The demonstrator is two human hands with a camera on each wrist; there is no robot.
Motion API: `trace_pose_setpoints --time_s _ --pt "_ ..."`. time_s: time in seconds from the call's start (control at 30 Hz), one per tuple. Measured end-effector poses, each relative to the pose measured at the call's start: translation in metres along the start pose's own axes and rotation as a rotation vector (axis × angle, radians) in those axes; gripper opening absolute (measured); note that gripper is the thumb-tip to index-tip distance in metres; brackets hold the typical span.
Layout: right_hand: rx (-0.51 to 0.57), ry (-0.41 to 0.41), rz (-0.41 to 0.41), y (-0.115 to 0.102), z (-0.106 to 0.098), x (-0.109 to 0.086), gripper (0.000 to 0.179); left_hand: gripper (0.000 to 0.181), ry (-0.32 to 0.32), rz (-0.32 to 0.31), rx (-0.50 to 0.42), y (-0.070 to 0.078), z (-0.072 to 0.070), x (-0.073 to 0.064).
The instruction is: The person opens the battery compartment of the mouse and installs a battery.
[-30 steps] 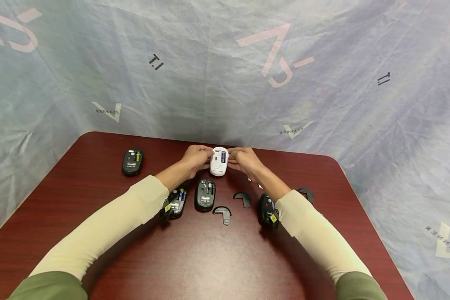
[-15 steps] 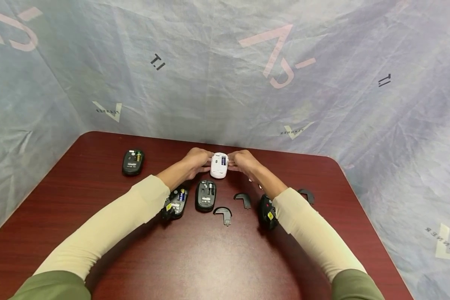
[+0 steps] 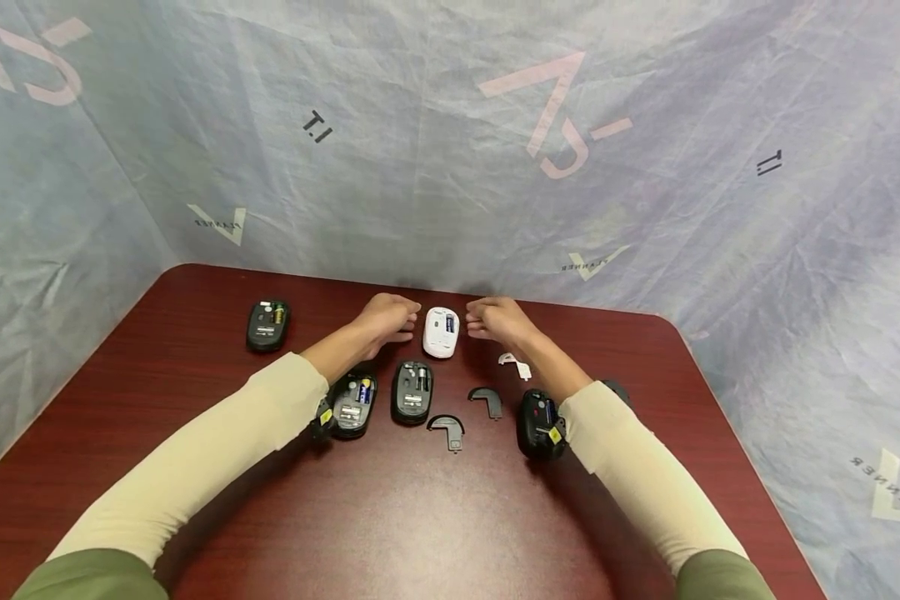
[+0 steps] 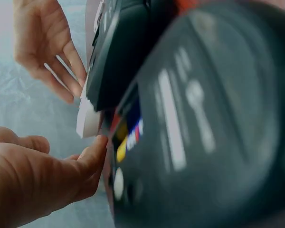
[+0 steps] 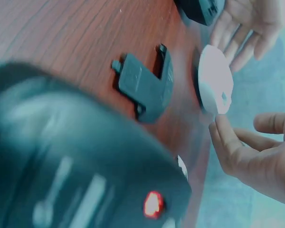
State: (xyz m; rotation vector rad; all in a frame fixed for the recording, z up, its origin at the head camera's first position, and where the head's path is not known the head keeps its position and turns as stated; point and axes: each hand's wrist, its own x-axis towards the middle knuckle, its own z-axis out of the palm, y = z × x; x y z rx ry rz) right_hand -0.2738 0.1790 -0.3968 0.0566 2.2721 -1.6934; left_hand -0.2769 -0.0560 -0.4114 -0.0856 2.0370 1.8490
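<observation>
A white computer mouse lies underside up near the table's far edge, a blue battery in its uncovered compartment. My left hand is just left of it, fingers loosely bent and apart from the mouse. On the other side, my right hand is also a little way off, holding nothing. In the right wrist view the right hand's fingertips point toward the white mouse's edge. The left wrist view shows the left hand with relaxed fingers, the white mouse partly hidden behind black mice.
Upturned black mice lie at centre, beside the left wrist, at far left and by the right wrist. Black battery covers and a white cover lie loose. A grey sheet hangs behind the table.
Both hands held the white mouse and lowered it toward the table. They have now let go and drawn apart sideways, and the white cover shows more fully.
</observation>
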Motion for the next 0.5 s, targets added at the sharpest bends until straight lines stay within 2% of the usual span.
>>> trace_pose_setpoints --time_s 0.2,0.37,0.5 --pt "-0.119 0.025 -0.091 0.005 -0.031 -0.024 0.049 0.048 0.002 0.084 0.114 0.005 -0.023 -0.017" --pt "-0.198 0.036 -0.16 0.011 -0.062 -0.049 0.047 0.051 0.004 0.154 0.209 0.007 -0.05 -0.037" --pt "-0.365 0.08 -0.215 0.015 -0.085 -0.074 0.046 0.055 0.013 0.211 0.303 0.004 -0.075 -0.055"
